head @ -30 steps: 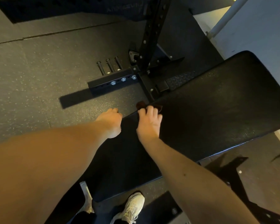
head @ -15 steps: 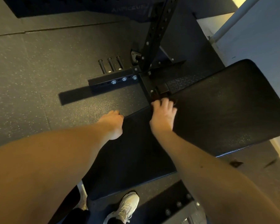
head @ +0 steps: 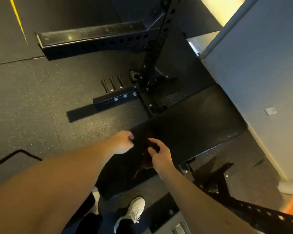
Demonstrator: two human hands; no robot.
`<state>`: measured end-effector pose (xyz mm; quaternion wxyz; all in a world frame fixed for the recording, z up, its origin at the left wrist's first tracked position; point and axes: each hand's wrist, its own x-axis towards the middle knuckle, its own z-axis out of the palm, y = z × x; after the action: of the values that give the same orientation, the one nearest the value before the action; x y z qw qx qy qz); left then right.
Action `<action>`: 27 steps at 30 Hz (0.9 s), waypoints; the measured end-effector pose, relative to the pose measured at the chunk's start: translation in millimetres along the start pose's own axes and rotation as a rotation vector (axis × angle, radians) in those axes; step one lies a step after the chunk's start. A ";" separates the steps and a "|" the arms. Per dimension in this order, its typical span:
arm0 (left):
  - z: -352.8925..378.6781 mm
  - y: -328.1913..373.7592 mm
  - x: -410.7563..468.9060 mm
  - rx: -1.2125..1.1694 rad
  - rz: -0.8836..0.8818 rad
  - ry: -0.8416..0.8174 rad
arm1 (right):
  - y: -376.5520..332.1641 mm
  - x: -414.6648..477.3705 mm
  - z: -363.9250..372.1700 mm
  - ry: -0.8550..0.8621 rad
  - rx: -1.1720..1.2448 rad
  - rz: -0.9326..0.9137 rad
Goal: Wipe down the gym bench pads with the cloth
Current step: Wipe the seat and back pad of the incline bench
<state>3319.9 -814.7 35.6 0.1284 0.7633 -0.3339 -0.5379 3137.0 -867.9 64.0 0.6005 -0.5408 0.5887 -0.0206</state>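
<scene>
Viewed from the head camera, the black bench pad (head: pixel 193 125) runs from the person's feet toward the wall (head: pixel 260 65), with the rack upright (head: pixel 152 56) rising beyond its left edge. The right hand (head: pixel 160 154) is over the near half of the pad with thumb and fingers curled round a dark reddish cloth (head: pixel 147 162). The cloth is bunched, and part of it trails below the hand toward the pad's near end. Whether it touches the vinyl cannot be told in this dim light. The left hand (head: pixel 123 142) sits at the pad's left edge, fingers curled under. Whether it clasps that edge or merely rests there is not visible.

The step in hand appears to be a wiping pass on the near section. The far half, by the wall, probably remains to be covered.

To do it well:
- Spread the bunched cloth flat under the palm, so that a broad face meets the pad and not a knot.
- Run strokes lengthwise and overlap them, carrying each over the rounded side edges, where sweat is likely to collect.
- Gather the loose tail into the grip. Otherwise it may drag on the speckled floor (head: pixel 41 107) or snag on the bolted frame (head: pixel 210 179) under the pad's right side.
- Let the left hand steady the body during the long reach to the far end.
</scene>
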 end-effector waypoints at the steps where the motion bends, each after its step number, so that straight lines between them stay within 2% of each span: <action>1: 1.9 0.1 -11.3 -0.058 0.006 -0.033 | -3.4 -18.3 -0.8 0.010 0.061 0.027; 5: 23.5 5.7 -62.4 -0.271 0.004 -0.149 | -5.2 -77.5 5.4 0.078 0.220 0.073; 10: 41.9 0.5 -118.1 -0.491 -0.023 -0.294 | -6.7 -139.9 10.9 0.037 0.275 0.147; 13: 47.7 -5.7 -145.3 -0.563 -0.001 -0.348 | -6.7 -172.0 9.6 0.008 0.460 0.208; 15: 49.2 -6.4 -163.8 -0.549 0.021 -0.326 | -5.5 -190.4 9.1 -0.007 0.483 0.200; 20: 52.1 -6.9 -217.4 -0.544 0.073 -0.222 | -1.8 -239.0 0.9 -0.027 0.354 0.112; 23: 64.1 -8.2 -250.4 -0.440 0.111 -0.089 | 11.7 -268.7 -5.2 -0.041 0.316 0.104; 27: 95.4 -6.4 -299.0 -0.312 0.129 0.065 | 44.0 -313.9 -15.6 -0.038 0.142 0.076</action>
<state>3176.4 -600.6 215.0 0.2902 0.7281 -0.2905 -0.5489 3002.6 -651.7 253.6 0.6488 -0.4742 0.5944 -0.0293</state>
